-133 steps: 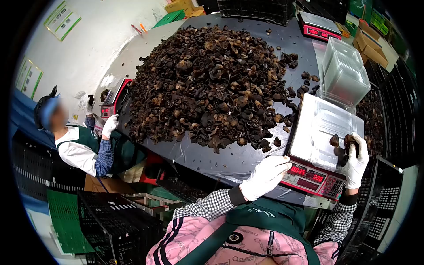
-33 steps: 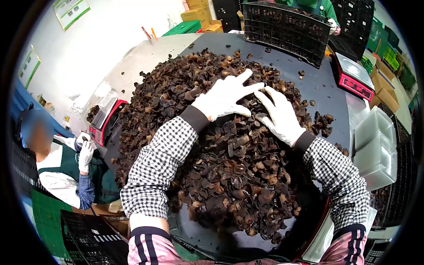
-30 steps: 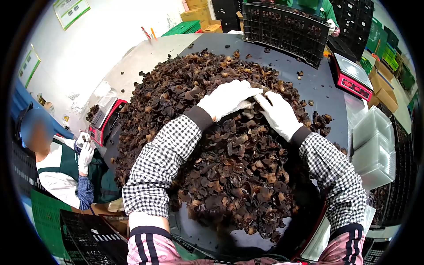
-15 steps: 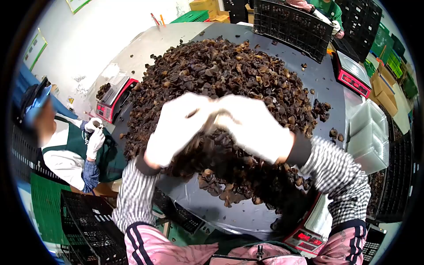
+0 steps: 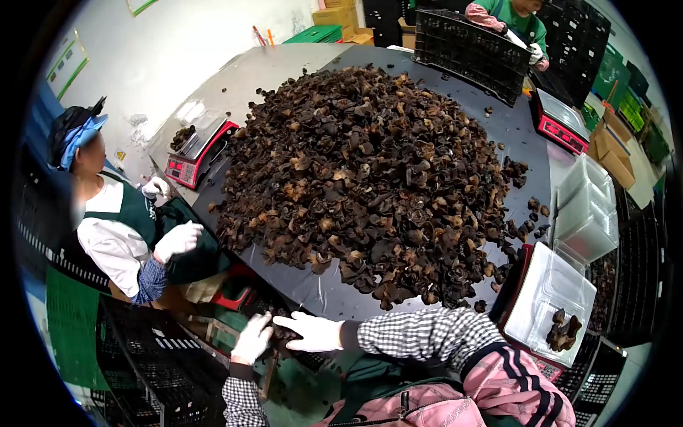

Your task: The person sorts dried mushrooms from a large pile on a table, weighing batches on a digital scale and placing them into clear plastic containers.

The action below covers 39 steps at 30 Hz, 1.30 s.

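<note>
My left hand (image 5: 252,339), in a white glove, is below the near table edge at lower left, its fingers apart. Close beside it my right hand (image 5: 313,333), gloved too, points left with its fingers stretched out. Both are over a black crate (image 5: 310,360). A few dark wood ear mushrooms (image 5: 284,332) show between the hands, and I see neither hand closed round them. A large heap of brown-black wood ear mushrooms (image 5: 370,178) covers the middle of the table (image 5: 306,292).
At right, a scale carries a clear plastic tray (image 5: 530,299) with mushroom pieces (image 5: 563,331); stacked clear trays (image 5: 587,213) stand behind. Other red scales (image 5: 560,121) (image 5: 201,153) sit at the table's rim. A co-worker (image 5: 121,220) is at left, another (image 5: 516,21) behind a black crate (image 5: 469,53).
My hands have come down and left, from together above the heap to over the crate below the table edge. The left co-worker's hands have moved apart. The tray of mushrooms at right has come into view.
</note>
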{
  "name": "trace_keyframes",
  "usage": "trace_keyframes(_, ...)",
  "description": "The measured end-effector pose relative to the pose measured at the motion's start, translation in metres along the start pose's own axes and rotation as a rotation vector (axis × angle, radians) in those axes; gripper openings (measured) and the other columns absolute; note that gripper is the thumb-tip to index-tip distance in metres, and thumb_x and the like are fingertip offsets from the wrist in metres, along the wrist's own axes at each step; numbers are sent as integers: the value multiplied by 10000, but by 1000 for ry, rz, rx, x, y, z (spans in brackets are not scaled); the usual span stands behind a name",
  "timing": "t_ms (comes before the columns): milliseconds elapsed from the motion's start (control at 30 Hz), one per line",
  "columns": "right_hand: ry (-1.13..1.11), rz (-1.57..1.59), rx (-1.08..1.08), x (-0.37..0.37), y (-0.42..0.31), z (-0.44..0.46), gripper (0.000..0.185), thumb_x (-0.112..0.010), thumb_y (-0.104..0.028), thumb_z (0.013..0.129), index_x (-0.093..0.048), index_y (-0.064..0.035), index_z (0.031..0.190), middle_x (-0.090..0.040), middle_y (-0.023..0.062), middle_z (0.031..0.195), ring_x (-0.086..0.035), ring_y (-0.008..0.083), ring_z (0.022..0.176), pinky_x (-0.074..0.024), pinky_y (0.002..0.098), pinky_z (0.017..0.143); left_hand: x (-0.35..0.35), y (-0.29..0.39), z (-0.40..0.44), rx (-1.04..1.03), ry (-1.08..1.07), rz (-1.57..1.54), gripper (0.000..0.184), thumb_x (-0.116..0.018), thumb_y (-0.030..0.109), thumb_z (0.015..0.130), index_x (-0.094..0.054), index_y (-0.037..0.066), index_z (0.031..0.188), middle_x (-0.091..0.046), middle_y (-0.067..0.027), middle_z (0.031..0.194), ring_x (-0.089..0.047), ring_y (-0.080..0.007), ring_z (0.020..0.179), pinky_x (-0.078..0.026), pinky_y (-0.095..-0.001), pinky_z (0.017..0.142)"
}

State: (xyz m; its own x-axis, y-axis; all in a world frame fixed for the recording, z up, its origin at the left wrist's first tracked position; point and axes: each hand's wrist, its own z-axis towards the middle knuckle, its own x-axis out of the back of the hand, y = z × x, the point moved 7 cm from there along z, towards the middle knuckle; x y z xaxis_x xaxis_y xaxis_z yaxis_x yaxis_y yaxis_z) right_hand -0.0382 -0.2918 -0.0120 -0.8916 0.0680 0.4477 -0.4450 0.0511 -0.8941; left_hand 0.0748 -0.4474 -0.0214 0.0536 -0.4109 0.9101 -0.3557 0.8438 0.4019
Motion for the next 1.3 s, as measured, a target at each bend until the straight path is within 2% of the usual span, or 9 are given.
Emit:
trace_keyframes(67,109,-113,106,51,-27,-21,646,-597,-360,984,-383,-83,1528,-535,275,1265,-620,433,1073,-524,490,930,30,8,35,-34,192,222,291,-587,102,999,-677,24,1264,-705,-171,1214,-649,-332,1188,-493,-377,1036)
trace_keyframes(167,297,-221,94,165,-70,-71,320,-564,-286,1015,-658,-64,1225,-665,156,1125,-656,339,1055,-548,422,907,99,127,108,-218,422,-239,244,-606,39,975,-708,17,1195,-703,-178,1150,-671,-320,1104,-531,-389,980)
trace_keyframes(400,1035,-753,-12,371,-22,-163,165,-561,-179,981,-682,-69,1003,-645,146,881,-621,349,827,-488,452,735,98,336,307,-809,669,-49,391,-640,81,953,-648,101,1344,-635,-159,1327,-611,-322,1203,-529,-389,1005)
trace_keyframes(567,1072,-1296,-106,413,18,-153,189,-601,-51,857,-665,-90,1029,-633,87,874,-592,283,917,-425,427,841,76,406,390,-644,272,169,613,-623,29,847,-566,154,1445,-490,-186,1503,-480,-356,1359,-444,-428,1132)
trace_keyframes(700,828,-1212,-251,425,47,-143,108,-613,-42,815,-632,-120,887,-594,80,785,-585,283,812,-426,408,769,73,389,402,-751,398,60,354,-599,-20,833,-679,64,1168,-638,-142,1178,-601,-311,1149,-494,-411,1018)
trace_keyframes(800,1267,-862,130,425,16,-166,52,-655,-77,864,-683,-81,908,-653,107,799,-619,303,803,-463,410,752,104,368,362,-781,592,-397,253,-605,-10,873,-716,41,1095,-693,-112,1100,-675,-284,1056,-549,-384,943)
trace_keyframes(1000,1162,-537,180,352,-48,-133,79,-678,-117,876,-699,-72,938,-686,95,935,-638,288,846,-504,401,802,39,329,269,-253,-84,-1866,331,-600,207,1031,-638,10,1295,-685,-103,1216,-671,-204,1014,-535,-398,980)
trace_keyframes(1167,568,-742,110,250,-66,-70,149,-640,-193,874,-713,-77,814,-658,117,739,-638,305,735,-493,444,704,13,277,176,244,-11,-2085,575,-422,481,1095,-535,24,1427,-626,-150,1382,-570,-256,1317,-436,-427,1138)
trace_keyframes(1300,611,-191,447,217,-71,-80,289,-665,-198,900,-674,-24,1131,-663,163,948,-633,337,969,-487,437,922,-1,216,116,20,162,-1828,435,-470,360,1098,-544,43,1388,-643,-46,1051,-636,-167,996,-534,-334,919)
